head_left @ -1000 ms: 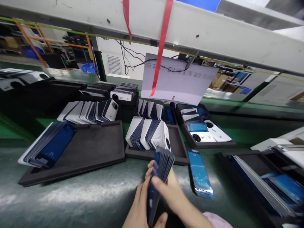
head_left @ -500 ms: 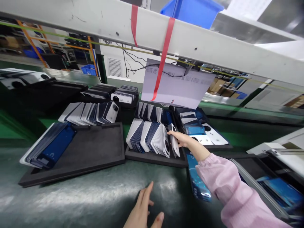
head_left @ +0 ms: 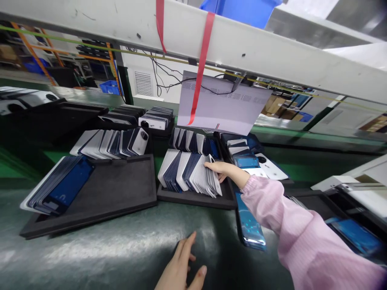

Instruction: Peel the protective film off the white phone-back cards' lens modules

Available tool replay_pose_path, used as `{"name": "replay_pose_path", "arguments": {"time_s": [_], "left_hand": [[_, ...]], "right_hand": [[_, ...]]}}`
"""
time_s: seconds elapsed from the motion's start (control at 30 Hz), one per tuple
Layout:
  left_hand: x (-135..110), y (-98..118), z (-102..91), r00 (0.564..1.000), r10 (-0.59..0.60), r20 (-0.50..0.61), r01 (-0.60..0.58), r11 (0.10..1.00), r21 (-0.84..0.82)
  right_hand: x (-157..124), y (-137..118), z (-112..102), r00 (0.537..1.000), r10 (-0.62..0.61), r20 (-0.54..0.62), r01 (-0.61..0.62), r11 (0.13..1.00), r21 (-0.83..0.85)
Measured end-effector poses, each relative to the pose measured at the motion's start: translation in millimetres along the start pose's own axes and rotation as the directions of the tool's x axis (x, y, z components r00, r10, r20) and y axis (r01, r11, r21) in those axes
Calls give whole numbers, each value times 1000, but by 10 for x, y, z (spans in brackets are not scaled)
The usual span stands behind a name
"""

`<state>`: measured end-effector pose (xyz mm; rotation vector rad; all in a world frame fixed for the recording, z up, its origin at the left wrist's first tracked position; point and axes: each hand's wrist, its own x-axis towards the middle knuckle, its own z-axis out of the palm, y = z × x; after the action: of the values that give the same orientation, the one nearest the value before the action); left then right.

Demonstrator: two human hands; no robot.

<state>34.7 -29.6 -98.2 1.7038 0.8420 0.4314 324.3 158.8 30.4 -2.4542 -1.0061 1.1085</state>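
My right hand (head_left: 222,170) pinches white phone back covers (head_left: 218,186) at the right end of a leaning row of white and dark blue covers (head_left: 184,171). Thumb and fingers are closed round their upper edge, and the covers rest against the row. This row stands in a black foam tray (head_left: 196,199). Lower down, my left hand (head_left: 178,266) hovers over the green bench with its fingers apart, holding nothing. Blue-filmed flat panels (head_left: 251,225) lie to the right of the tray, beside my right sleeve.
A larger black tray (head_left: 121,181) on the left bears a stack of blue-faced covers (head_left: 68,185). More rows of covers (head_left: 111,143) stand behind. Another tray with white covers (head_left: 273,167) sits at the right. A white beam (head_left: 121,24) with red straps crosses overhead.
My right hand has moved left with the white covers, bringing them against the row. The gap at the row's right end has closed. My left hand has hardly moved.
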Motion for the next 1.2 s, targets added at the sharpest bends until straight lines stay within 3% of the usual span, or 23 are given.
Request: {"name": "replay_pose_path", "arguments": {"time_s": [0.17,0.4,0.6,0.93,1.2], "left_hand": [[2,-48,19,998,60,-6,-60,997,50],[4,-64,21,996,89,4,-89,991,99],[5,-91,65,998,68,16,-69,988,139],[13,-123,65,997,64,44,-72,977,200],[20,-67,17,993,99,56,-110,966,234]], "right_hand": [[-21,17,-94,994,101,34,-100,994,-41],[-296,77,-106,991,106,75,-100,992,-81],[-490,179,-149,998,52,42,-47,994,-98],[-393,345,-1,993,-119,9,117,989,89],[-417,388,7,990,-139,-3,139,983,119]]}}
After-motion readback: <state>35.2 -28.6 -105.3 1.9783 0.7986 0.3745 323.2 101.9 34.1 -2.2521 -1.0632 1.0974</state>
